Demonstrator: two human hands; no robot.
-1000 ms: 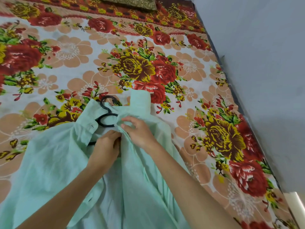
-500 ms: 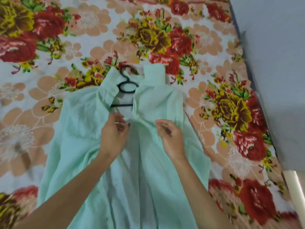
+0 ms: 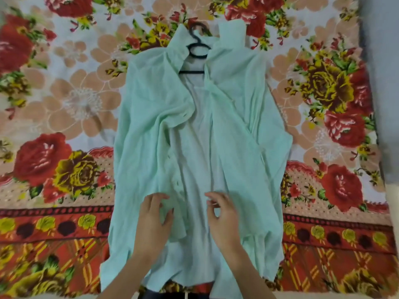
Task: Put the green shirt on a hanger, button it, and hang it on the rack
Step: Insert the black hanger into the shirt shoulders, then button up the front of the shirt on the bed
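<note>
The hanger [image 3: 192, 72] shows only hook and bar; its arms hide under the unbuttoned shirt [image 3: 151, 117], flat on the bed [image 3: 64, 104]. The left hand [image 3: 154, 216] and right hand [image 3: 222, 214] hover over its lower front, fingers loosely curled, empty.

Single head-worn view, aimed steeply down at a bed.

Taken from above the near edge of the bed [image 3: 64, 104], facing forward and down, almost square onto the flowered spread. Wide-angle, with lines bowed toward the borders. Near enough to fill the middle of the frame with the green shirt [image 3: 151, 117], with the collar and black hanger [image 3: 191, 72] close to the top border and the hem at the bottom. Left hand [image 3: 154, 221] and right hand [image 3: 222, 214] reaching in from the lower edge, forearms cropped by it. Strip of grey wall [image 3: 386, 93] down the right side. Slightly soft throughout, most so around the hands.
</note>
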